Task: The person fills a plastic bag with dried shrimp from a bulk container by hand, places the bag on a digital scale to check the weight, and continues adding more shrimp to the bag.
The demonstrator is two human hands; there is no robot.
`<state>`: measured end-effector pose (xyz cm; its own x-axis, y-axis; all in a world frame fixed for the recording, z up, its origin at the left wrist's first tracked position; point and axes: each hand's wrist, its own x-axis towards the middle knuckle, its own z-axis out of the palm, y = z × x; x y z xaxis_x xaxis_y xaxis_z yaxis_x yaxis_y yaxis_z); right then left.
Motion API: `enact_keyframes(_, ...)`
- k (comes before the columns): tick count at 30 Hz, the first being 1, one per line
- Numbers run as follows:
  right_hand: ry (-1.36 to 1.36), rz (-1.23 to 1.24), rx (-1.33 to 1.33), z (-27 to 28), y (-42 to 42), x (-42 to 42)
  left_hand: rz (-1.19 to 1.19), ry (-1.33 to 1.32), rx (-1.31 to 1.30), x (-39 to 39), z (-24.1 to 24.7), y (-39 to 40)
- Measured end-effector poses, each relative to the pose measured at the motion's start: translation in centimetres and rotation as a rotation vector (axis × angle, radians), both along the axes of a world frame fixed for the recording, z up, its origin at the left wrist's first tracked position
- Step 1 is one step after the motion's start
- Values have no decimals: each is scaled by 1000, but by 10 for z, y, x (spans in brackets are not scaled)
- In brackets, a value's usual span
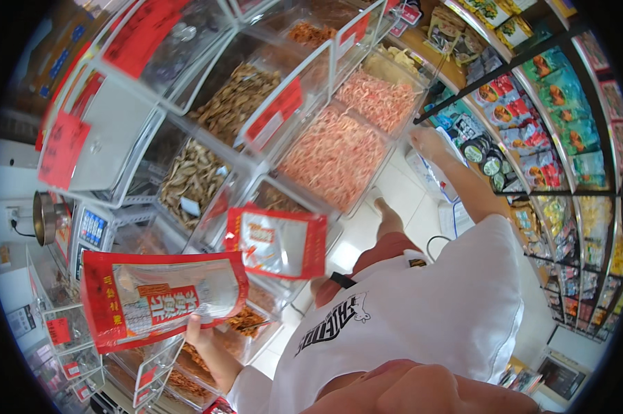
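My left hand (199, 331) grips the lower edge of a red-bordered plastic pouch (130, 295) with a clear window and printed writing. The pouch looks flat. A second pouch (280, 243) of the same kind lies partly behind it, over the clear bins; what supports it is hidden. My right hand (426, 142) is stretched out at the outer corner of a clear bin (384, 171) filled with pink dried shreds (332, 155). Its fingers are blurred, and whether they grip the bin's edge cannot be told.
Clear bins hold small dried fish (192, 181) and bear red labels (275, 114). A keypad scale (93, 227) stands by a metal bowl (45, 218). Shelves (508, 196) of packaged snacks line the right. A white tub with a blue rim (430, 173) sits on the tiled floor (355, 251).
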<state>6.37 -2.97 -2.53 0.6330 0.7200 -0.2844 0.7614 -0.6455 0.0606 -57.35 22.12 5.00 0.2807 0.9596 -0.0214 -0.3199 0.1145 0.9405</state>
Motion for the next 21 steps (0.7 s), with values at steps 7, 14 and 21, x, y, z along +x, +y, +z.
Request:
enact_keyframes(7, -72, 21, -106, -126, 63, 223, 27, -120, -339, 232, -95, -142)
enact_keyframes(14, 185, 366, -239, -174, 59, 273, 107, 201, -206, 386, -96, -188)
enact_keyframes(21, 446, 309, 285, -49, 82, 281, 162, 488, -159, 479, -60, -190)
